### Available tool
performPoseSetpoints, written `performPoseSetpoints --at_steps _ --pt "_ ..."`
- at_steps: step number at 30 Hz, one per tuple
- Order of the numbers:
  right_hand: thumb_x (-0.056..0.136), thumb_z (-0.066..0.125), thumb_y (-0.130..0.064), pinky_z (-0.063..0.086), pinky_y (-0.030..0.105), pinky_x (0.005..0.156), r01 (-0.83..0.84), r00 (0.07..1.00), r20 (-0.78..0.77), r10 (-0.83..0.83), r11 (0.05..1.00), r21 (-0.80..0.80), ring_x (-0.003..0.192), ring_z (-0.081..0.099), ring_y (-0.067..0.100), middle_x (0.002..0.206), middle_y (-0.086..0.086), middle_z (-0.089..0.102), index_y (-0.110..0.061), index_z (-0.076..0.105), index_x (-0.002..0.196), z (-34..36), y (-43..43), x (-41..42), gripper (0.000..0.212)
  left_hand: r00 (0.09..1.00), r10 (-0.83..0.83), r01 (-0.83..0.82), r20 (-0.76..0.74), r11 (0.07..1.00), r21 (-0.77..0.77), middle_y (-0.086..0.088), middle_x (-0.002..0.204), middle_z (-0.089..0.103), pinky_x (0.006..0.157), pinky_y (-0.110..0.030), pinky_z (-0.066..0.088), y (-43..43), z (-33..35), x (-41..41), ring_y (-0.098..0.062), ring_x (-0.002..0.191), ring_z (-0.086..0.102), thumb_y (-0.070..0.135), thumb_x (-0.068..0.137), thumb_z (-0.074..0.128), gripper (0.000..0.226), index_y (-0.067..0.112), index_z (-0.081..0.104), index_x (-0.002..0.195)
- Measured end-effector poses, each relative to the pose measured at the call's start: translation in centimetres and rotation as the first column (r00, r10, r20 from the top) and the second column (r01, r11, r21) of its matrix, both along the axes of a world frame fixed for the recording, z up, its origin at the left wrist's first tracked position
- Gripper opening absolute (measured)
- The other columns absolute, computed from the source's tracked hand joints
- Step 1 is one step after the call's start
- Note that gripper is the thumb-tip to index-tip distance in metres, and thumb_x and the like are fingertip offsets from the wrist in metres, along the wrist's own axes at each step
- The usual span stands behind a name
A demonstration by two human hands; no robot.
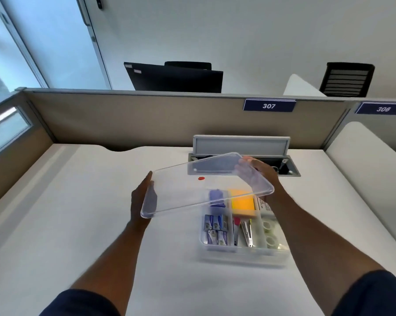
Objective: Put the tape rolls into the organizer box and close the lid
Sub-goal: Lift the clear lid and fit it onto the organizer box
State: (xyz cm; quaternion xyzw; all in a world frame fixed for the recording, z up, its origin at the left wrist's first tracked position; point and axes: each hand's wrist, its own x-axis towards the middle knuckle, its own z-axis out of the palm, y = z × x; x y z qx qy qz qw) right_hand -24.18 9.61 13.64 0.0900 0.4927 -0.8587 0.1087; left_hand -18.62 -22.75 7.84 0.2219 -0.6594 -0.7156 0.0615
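Note:
Both my hands hold the clear plastic lid (192,190) in the air, tilted, above and to the left of the organizer box (242,253). My left hand (140,199) grips the lid's near left end. My right hand (258,167) grips its far right end. The clear box sits open on the white desk. Two clear tape rolls (270,233) lie in its right compartment. Blue staple boxes (215,229), staple removers (242,231), an orange sticky-note pad (242,205) and a purple item (216,197) fill the other compartments.
Behind the box a grey cable hatch (241,144) stands open in the desk (89,224). A small red dot (201,178) lies on the desk under the lid. A beige partition (146,119) with label 307 bounds the far edge.

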Motion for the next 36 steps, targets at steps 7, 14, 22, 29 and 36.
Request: performPoseSetpoints --at_steps 7,14,22,29,36 --pt "0.088 0.054 -0.005 0.061 0.028 0.08 0.028 0.997 -0.064 -0.032 0.998 -0.054 0.082 0.074 0.023 0.092 0.009 0.075 -0.009 0.071 0.088 -0.2 5.1 0.8 0.017 0.958 -0.273 0.288 0.091 0.89 -0.354 -0.007 0.125 0.065 0.093 -0.034 0.049 1.9 0.5 -0.7 -0.025 0.108 0.064 0.03 0.098 0.047 0.036 0.017 0.057 0.13" --pt "0.073 0.08 -0.025 0.059 0.025 0.078 -0.006 0.997 -0.073 0.03 0.951 0.31 0.084 0.072 0.02 0.095 0.009 0.074 -0.018 0.075 0.089 -3.4 9.4 1.7 0.018 0.89 -0.425 0.434 0.167 0.9 -0.025 -0.01 0.121 0.061 0.093 -0.036 0.046 4.0 1.1 -1.4 -0.024 0.105 0.061 0.015 0.097 0.052 0.021 0.014 0.058 0.116" --pt "0.089 0.053 -0.002 0.05 0.033 0.096 0.082 0.992 -0.111 0.052 0.393 0.916 0.113 0.062 0.031 0.126 0.017 0.063 -0.005 0.055 0.129 -7.7 12.3 3.1 0.04 0.921 -0.302 0.389 0.245 0.745 -0.542 -0.018 0.137 0.053 0.105 -0.041 0.042 11.3 -1.3 -1.1 -0.035 0.126 0.05 0.013 0.095 0.047 0.037 -0.001 0.048 0.13" --pt "0.091 0.044 -0.004 0.053 0.041 0.092 0.121 0.993 -0.121 -0.007 0.1 0.988 0.11 0.063 0.038 0.124 0.021 0.063 -0.002 0.052 0.13 -8.6 10.7 4.0 0.04 0.92 -0.229 0.374 0.318 0.757 -0.535 -0.019 0.151 0.037 0.112 -0.037 0.029 13.5 -3.4 -1.6 -0.034 0.136 0.039 0.007 0.096 0.038 0.049 0.0 0.031 0.144" --pt "0.085 0.046 0.001 0.049 0.04 0.078 0.198 0.978 -0.207 -0.037 -0.172 0.965 0.094 0.055 0.036 0.1 0.02 0.068 -0.003 0.052 0.127 -9.8 9.9 5.0 0.042 0.929 -0.208 0.356 0.305 0.727 -0.587 -0.02 0.144 0.046 0.113 -0.042 0.034 14.6 -4.3 -1.7 -0.036 0.131 0.046 0.009 0.099 0.034 0.04 -0.002 0.04 0.137"
